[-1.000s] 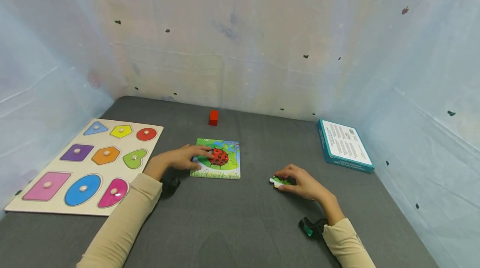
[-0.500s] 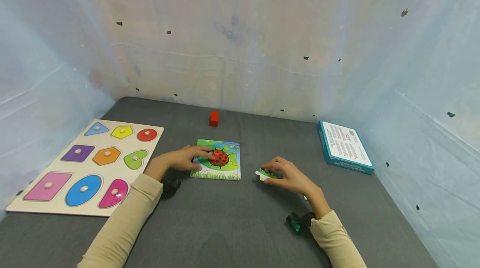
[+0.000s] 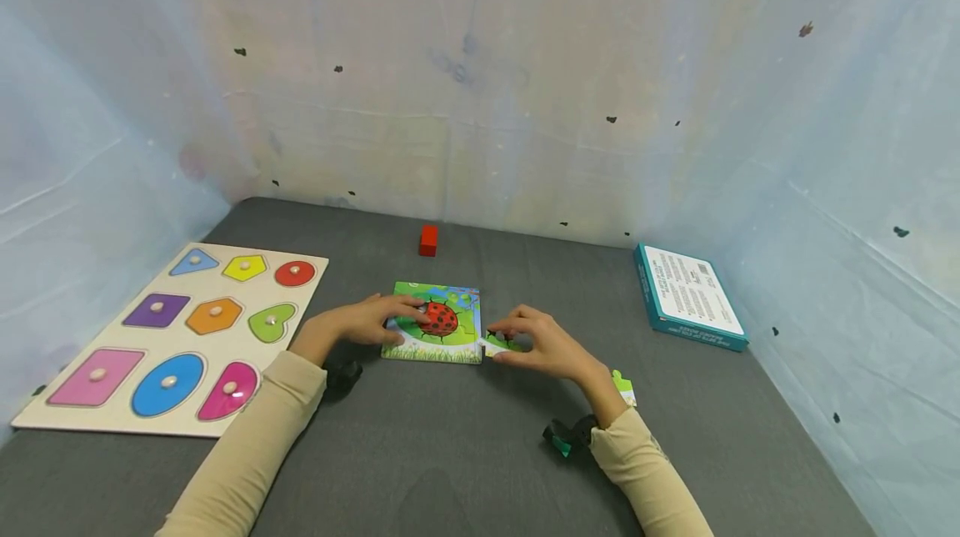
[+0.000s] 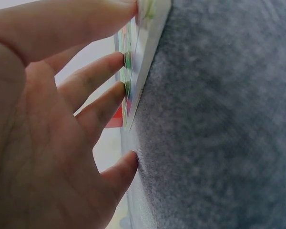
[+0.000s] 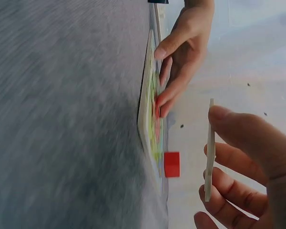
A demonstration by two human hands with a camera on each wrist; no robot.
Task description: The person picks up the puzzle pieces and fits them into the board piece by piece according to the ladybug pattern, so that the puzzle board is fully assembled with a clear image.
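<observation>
A square ladybug jigsaw puzzle [image 3: 453,340] lies flat on the dark grey table in the head view. Fingertips of my left hand [image 3: 362,322] rest on its left part, the fingers nearly straight; the left wrist view shows the thumb and fingers touching the puzzle's edge and face. Thumb and fingers of my right hand [image 3: 551,347] pinch a green and white puzzle piece [image 3: 498,343] by the puzzle's right edge. In the right wrist view this piece [image 5: 209,157] is held edge-on, raised off the table. Whether it touches the puzzle I cannot tell.
A wooden shape board [image 3: 157,337] with knobbed pieces lies at the left, partly under the left sleeve. Behind the puzzle sits a red block [image 3: 428,241]. A teal box [image 3: 693,295] lies at the right. Another puzzle piece [image 3: 624,388] lies by the right wrist.
My right hand has moved left with the pinched puzzle piece, from well right of the puzzle to its right edge. The piece by the right wrist has come into view. My left hand stays put.
</observation>
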